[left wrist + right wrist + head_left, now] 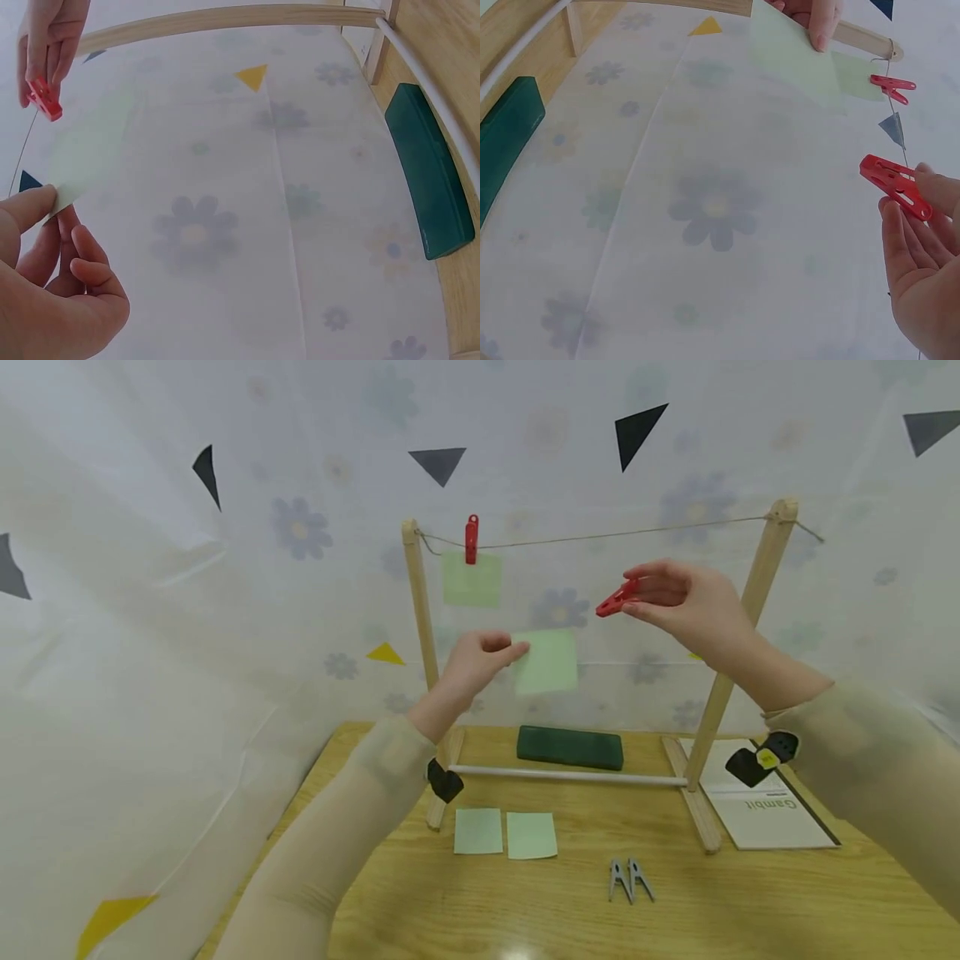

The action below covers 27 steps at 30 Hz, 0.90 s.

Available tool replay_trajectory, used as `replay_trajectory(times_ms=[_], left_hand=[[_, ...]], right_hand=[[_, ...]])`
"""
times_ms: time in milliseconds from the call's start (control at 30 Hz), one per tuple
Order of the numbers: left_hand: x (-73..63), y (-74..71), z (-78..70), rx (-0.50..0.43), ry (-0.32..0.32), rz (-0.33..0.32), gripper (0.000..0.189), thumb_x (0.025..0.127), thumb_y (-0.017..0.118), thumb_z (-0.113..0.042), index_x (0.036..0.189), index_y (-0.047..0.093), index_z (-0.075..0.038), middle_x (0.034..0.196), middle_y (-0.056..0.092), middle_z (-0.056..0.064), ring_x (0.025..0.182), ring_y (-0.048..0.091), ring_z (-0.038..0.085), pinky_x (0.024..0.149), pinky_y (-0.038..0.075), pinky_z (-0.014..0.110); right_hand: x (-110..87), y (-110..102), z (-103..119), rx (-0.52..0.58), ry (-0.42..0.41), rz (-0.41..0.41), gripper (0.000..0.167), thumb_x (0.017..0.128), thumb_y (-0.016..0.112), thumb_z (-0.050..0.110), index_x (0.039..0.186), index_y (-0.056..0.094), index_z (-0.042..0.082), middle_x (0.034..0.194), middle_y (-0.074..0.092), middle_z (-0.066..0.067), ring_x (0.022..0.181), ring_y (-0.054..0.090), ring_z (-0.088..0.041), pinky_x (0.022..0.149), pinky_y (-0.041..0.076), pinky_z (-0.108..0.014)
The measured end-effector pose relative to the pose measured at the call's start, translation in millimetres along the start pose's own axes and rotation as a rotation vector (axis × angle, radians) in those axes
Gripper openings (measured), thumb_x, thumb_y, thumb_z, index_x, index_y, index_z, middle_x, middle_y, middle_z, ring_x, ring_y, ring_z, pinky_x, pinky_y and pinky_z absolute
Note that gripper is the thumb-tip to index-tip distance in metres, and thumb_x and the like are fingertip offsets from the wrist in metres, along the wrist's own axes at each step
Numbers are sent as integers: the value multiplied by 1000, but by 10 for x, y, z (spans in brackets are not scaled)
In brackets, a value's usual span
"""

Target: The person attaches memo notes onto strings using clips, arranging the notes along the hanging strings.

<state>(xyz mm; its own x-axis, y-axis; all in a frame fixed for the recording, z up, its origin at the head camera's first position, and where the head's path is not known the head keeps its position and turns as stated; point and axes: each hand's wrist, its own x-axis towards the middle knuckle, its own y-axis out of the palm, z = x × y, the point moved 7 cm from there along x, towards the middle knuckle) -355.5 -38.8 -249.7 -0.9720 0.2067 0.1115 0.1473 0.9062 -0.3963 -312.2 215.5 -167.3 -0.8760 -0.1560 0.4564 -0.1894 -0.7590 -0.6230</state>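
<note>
Between thumb and fingers, my left hand (480, 667) pinches the left edge of a pale green paper square (549, 662), held below the string (600, 537). My right hand (701, 610) pinches a red clothespin (617, 600) by its handle end, to the right of that paper and apart from it. In the right wrist view this clothespin (894, 184) lies between thumb and fingers. Another red clothespin (472, 539) clips a second green paper square (472, 581) to the string near the left post.
Two more green squares (478, 832) and two grey clothespins (621, 881) lie on the wooden table (420, 910). A dark green case (570, 747) sits behind the white crossbar (570, 776). Wooden posts (422, 610) hold the string; a booklet marked Gambit (765, 814) lies at right.
</note>
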Motion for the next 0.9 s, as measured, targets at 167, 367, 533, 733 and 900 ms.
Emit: replay_trajectory(times_ms=[167,367,533,733,900], left_hand=[[45,-22,-93,-11,6,-12,32,94,69,-36,114,72,-11,121,66,4,113,58,22,101,47,45],[73,-39,-182,-62,19,-23,32,94,68,-34,115,72,-10,123,66,4,114,56,22,103,46,44],[123,-76,-261,-88,34,-65,38,95,68,-33,124,68,-9,130,63,5,117,54,19,103,46,40],[173,-94,-383,-115,45,-98,39,95,68,-33,124,68,-9,127,63,5,112,53,17,101,46,37],[212,-73,-434,-156,26,-123,46,94,69,-33,132,63,-8,132,62,6,121,56,20,106,46,37]], right_hand=[[97,-8,94,31,7,-9,50,89,74,32,131,59,11,115,72,2,93,62,12,77,48,-6],[194,-46,190,5,11,-31,51,89,74,38,132,61,14,118,71,1,93,62,11,77,47,-8],[280,-104,262,25,8,-34,49,89,74,37,133,62,19,117,71,5,96,62,8,80,48,-10],[411,-182,352,153,8,-43,49,88,76,28,134,62,18,112,72,11,97,65,5,86,51,-12],[506,-208,387,233,56,-53,52,85,79,27,133,63,16,106,72,14,97,66,2,90,51,-15]])
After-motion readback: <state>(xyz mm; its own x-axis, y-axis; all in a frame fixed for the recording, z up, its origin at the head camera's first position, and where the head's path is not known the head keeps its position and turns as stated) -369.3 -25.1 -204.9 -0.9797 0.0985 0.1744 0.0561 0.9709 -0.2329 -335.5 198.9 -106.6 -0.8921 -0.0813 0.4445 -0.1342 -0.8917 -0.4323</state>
